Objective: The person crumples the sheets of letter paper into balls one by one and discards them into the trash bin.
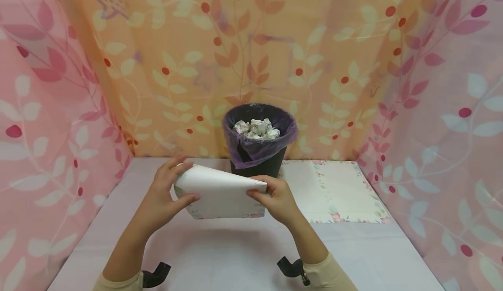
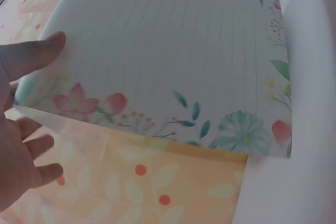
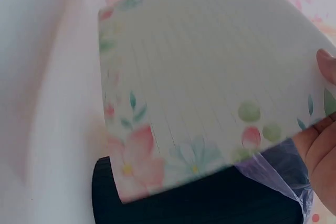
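Above the table, both hands hold a sheet of lined stationery paper (image 1: 224,195) with a floral border, curved over along its top. My left hand (image 1: 167,190) pinches its left end, thumb on the near face and fingers behind the upper edge. At the other end, my right hand (image 1: 279,199) pinches the narrower corner between thumb and fingers. The left wrist view shows the paper (image 2: 157,61) with its ruled lines, pink blossoms and a blue-green flower along the border. In the right wrist view, the paper (image 3: 199,77) partly covers the dark bin (image 3: 210,198).
Behind the paper stands a black bin (image 1: 259,166) lined with a purple bag (image 1: 288,138) and holding crumpled paper balls (image 1: 257,129). Flat floral paper (image 1: 342,190) lies at the table's back right. Patterned curtains (image 1: 188,64) enclose the white-covered table (image 1: 220,256).
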A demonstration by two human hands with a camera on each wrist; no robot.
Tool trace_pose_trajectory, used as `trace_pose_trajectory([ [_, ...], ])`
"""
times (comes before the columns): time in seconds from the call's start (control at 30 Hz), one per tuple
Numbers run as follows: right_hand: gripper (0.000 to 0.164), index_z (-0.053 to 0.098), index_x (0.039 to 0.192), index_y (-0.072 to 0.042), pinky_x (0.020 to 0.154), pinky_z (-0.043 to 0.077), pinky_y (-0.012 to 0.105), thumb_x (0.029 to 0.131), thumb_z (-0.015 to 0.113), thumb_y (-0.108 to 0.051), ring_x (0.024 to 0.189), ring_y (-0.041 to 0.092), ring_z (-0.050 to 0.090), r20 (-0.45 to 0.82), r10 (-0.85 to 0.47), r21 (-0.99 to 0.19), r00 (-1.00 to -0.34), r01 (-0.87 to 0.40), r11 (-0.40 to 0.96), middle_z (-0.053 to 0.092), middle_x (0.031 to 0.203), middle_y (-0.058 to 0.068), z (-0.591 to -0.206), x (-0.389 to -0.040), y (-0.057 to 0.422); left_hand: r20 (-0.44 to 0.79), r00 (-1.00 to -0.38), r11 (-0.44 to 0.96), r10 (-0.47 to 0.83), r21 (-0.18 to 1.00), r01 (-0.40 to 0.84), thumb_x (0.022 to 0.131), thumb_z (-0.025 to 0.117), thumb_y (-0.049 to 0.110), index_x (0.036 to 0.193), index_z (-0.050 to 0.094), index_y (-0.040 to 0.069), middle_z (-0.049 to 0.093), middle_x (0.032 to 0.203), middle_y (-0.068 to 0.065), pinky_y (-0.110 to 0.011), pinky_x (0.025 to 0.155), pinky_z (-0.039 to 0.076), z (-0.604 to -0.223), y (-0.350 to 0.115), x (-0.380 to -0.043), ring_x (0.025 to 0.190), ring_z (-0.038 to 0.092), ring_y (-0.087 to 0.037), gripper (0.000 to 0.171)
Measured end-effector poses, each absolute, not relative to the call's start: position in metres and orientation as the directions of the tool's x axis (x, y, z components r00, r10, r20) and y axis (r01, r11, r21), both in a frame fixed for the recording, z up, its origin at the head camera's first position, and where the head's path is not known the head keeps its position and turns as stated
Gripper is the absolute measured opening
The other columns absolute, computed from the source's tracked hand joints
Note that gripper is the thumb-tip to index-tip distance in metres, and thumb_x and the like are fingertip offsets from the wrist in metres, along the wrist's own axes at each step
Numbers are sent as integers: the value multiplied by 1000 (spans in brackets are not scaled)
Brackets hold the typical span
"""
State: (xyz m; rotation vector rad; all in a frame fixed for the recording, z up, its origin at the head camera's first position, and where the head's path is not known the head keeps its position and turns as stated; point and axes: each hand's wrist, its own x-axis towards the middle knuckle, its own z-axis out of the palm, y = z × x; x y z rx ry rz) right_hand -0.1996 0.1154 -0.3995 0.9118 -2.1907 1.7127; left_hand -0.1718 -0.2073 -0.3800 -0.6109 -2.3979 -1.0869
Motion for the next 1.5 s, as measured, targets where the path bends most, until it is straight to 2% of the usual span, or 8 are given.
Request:
trace_pose_trajectory([
  [0.23, 20, 76, 106, -6, 75, 61, 31, 87, 80, -5, 87, 15, 73, 544, -256, -796, -799, -588, 144, 77, 101, 10, -398, -200, 121, 563, -814, 638, 146, 575, 512, 74, 93, 13, 133, 65, 14, 55, 144, -9, -61, 95, 52, -377, -191, -174, 132, 46, -34, 65],
  [0.43, 11, 77, 102, -8, 74, 62, 33, 91, 78, -9, 85, 18, 75, 573, -161, -792, -803, -594, 144, 78, 98, 9, -396, -203, 125, 521, -852, 595, 45, 671, 441, 82, 89, 20, 122, 74, 24, 73, 120, 2, -47, 87, 56, -384, -170, -173, 112, 66, -20, 43],
  [0.6, 8, 78, 99, -9, 74, 63, 35, 94, 75, -14, 84, 21, 76, 558, -68, -817, -827, -562, 129, 78, 96, 7, -391, -202, 128, 473, -881, 531, 28, 739, 414, 86, 85, 31, 113, 77, 34, 76, 107, 14, -33, 77, 56, -395, -153, -173, 98, 70, -8, 28],
  [0.87, 9, 76, 101, 0, 72, 61, 32, 95, 71, -5, 82, 20, 73, 467, 56, -881, -883, -470, -60, 77, 96, 6, -389, -195, 121, 355, -931, 457, 82, 817, 352, 90, 81, 24, 118, 77, 29, 77, 107, 8, -30, 73, 54, -406, -128, -166, 88, 69, -10, 29],
  [0.97, 10, 73, 101, 5, 72, 59, 30, 94, 70, -2, 82, 18, 70, 429, 79, -889, -900, -436, -142, 76, 96, 5, -389, -193, 115, 275, -948, 433, 162, 843, 318, 90, 81, 31, 123, 74, 28, 77, 106, 6, -32, 75, 56, -408, -120, -165, 88, 69, -10, 34],
  [1.13, 3, 74, 95, -2, 72, 59, 30, 94, 70, -3, 83, 17, 68, 353, 79, -906, -932, -362, -219, 74, 94, 4, -391, -190, 106, 153, -954, 367, 258, 898, 243, 80, 87, 44, 128, 68, 27, 74, 105, 0, -35, 72, 56, -411, -109, -163, 86, 67, -17, 54],
  [1.37, 10, 70, 86, -11, 58, 39, 22, 93, 72, -6, 72, 11, 50, 207, -23, -927, -978, -189, -323, 64, 86, -2, -396, -186, 91, 150, -968, 340, 201, 916, 212, 73, 94, 33, 126, 66, 18, 72, 106, 0, -37, 74, 56, -418, -98, -162, 92, 66, -21, 62],
  [1.5, 9, 69, 87, -12, 62, 41, 22, 94, 71, -6, 78, 12, 51, 155, -87, -928, -984, -115, -355, 64, 88, -2, -399, -181, 83, 148, -982, 312, 118, 933, 178, 75, 93, 31, 127, 65, 19, 72, 110, 1, -37, 80, 55, -423, -98, -164, 97, 65, -20, 61],
])
